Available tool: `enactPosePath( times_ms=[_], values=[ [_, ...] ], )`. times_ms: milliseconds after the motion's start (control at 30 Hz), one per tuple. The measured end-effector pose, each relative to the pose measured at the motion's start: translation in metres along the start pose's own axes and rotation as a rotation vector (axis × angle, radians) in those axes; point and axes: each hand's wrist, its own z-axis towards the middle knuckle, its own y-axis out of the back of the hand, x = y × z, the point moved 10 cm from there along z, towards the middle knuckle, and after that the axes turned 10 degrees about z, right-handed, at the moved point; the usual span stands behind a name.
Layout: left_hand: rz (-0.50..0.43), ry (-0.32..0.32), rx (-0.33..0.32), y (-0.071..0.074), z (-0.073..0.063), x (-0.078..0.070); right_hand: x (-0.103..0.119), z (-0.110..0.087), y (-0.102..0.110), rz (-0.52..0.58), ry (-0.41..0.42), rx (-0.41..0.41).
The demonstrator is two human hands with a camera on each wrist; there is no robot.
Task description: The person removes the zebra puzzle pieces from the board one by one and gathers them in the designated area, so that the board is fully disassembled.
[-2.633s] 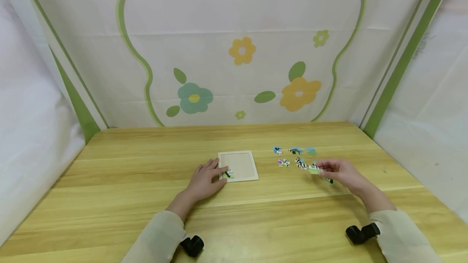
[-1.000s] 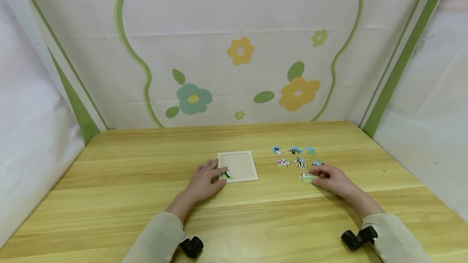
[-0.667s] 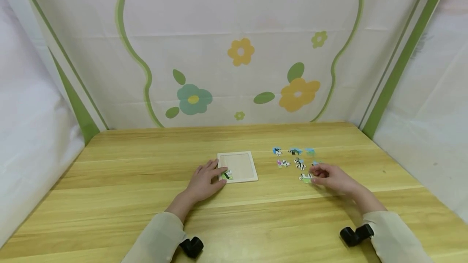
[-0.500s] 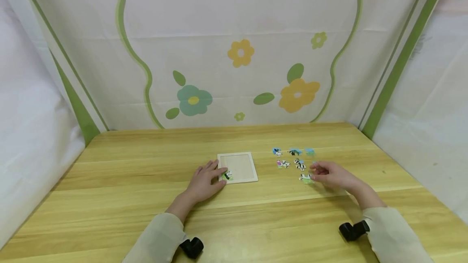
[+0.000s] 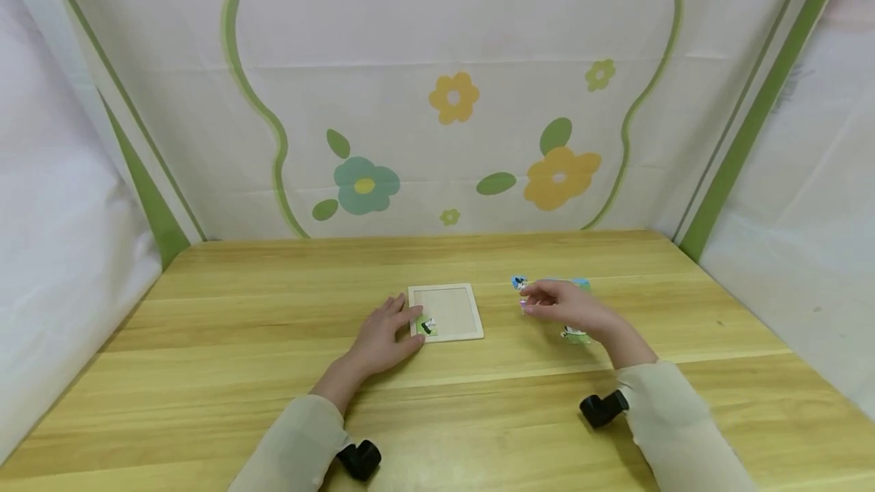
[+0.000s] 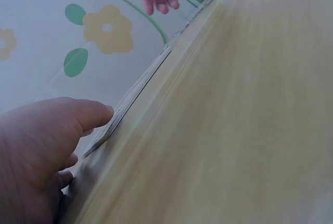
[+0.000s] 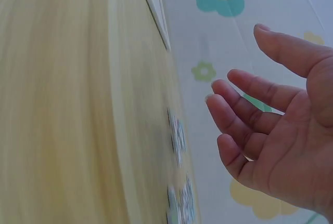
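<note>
My left hand rests at the left edge of a square wooden puzzle tray, its fingers lying on the rim. In the tray's near left corner sits a puzzle piece with a black-and-white figure on green, between index finger and thumb. My right hand hovers over the loose puzzle pieces, fingers loosely bent; the right wrist view shows this hand with nothing in its grasp. A blue-topped piece shows past its fingertips and a green-edged piece lies under its wrist side. Other pieces are hidden behind the hand.
The wooden table runs back to a white curtain printed with flowers. White curtain sides stand left and right. Black wrist cameras sit on both sleeves. A blue-green piece lies at the back right of the pieces.
My right hand first set down the green-edged piece and let go of it, then rose and moved left over the other pieces. My left hand has stayed on the tray.
</note>
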Motion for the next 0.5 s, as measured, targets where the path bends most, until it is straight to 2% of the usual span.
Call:
enactPosePath(
  times_ms=[200,333,433,500],
  values=[
    [-0.012,0.013,0.001,0.005,0.0,0.006,0.019,0.025,-0.035,0.034,0.055,0.079],
    [-0.011,0.019,0.002,0.007,0.0,0.011,0.048,0.029,-0.059,0.06,0.069,0.119],
    [0.014,0.028,0.018,0.006,0.0,0.014,0.052,0.037,-0.073,0.063,0.066,0.13],
    [0.044,0.039,0.035,0.004,0.0,0.015,0.047,0.044,-0.08,0.062,0.068,0.132]
  ],
)
